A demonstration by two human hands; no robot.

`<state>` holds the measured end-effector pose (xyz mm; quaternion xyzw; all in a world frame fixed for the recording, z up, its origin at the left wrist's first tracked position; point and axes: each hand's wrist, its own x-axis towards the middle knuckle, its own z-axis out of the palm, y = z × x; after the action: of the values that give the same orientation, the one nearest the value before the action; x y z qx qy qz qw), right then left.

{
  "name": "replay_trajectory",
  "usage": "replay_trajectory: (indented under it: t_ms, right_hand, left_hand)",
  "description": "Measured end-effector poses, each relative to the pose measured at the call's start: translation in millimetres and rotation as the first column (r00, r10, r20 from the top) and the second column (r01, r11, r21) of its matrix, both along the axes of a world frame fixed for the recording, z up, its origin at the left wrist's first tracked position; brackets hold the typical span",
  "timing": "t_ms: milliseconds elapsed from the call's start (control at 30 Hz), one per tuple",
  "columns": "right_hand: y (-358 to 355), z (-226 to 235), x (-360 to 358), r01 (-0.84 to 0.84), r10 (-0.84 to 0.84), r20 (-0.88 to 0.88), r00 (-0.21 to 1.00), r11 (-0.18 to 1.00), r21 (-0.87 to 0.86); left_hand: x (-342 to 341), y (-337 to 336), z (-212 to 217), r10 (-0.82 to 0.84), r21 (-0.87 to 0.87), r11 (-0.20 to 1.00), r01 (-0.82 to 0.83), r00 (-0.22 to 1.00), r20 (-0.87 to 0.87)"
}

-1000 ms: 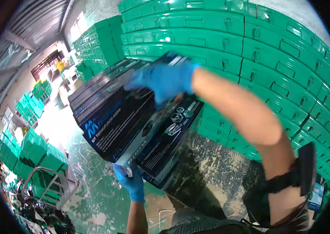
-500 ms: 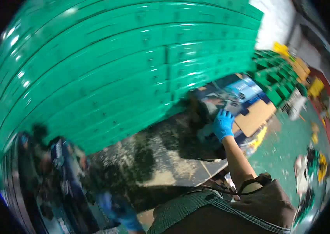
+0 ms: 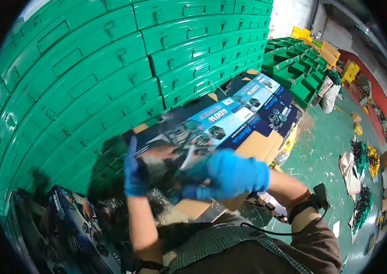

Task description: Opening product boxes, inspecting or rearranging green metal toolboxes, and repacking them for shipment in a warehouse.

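A dark blue printed carton (image 3: 214, 130) with a light-blue panel and a picture of a power tool lies in front of me, tilted across the work surface. My left hand (image 3: 136, 171), in a blue glove, stands at the carton's left end with fingers stretched upward along it. Over the carton's near side is my right hand (image 3: 239, 176), also blue-gloved and smeared by motion; its fingers cannot be read. Brown cardboard flaps (image 3: 259, 145) show at the carton's near right edge. A similar carton (image 3: 259, 93) lies just beyond it.
Stacked green metal cases (image 3: 179, 45) form a wall ahead. More printed cartons (image 3: 77, 219) stand upright at lower left. Green open bins (image 3: 289, 64) are at the far right. On the green floor (image 3: 312, 150) lie sacks and dark bundled parts (image 3: 362, 205).
My left hand has risen from the lower left to the carton's left end. A carton now lies farther left, in front of me, and my right hand has moved left and nearer.
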<state>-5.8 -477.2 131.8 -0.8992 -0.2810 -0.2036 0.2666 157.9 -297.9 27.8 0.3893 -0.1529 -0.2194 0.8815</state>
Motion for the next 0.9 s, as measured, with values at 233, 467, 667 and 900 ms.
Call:
replay_trajectory:
  t_ms: [233, 467, 667, 900]
  right_hand:
    - [-71.8, 27.2, 102.6, 0.638, -0.659, -0.023, 0.752, 0.718, 0.279]
    - [1.1, 11.8, 149.4, 0.170, -0.048, -0.175, 0.983, 0.579, 0.797]
    - [-60.5, -123.6, 131.9, 0.413, 0.008, -0.562, 0.827, 0.669, 0.618]
    - [-141.6, -135.3, 51.3, 0.350, 0.693, -0.543, 0.474, 0.418, 0.838]
  left_hand:
    - [-43.0, 231.4, -40.5, 0.649, 0.481, 0.389, -0.786, 0.604, 0.462]
    - [-133.8, 303.5, -17.4, 0.551, 0.553, 0.332, -0.764, 0.633, 0.543]
    - [-101.0, 211.0, 0.8, 0.312, 0.334, 0.852, -0.405, 0.902, 0.299]
    - [-50.0, 192.0, -122.7, 0.440, 0.320, 0.825, -0.467, 0.884, 0.155]
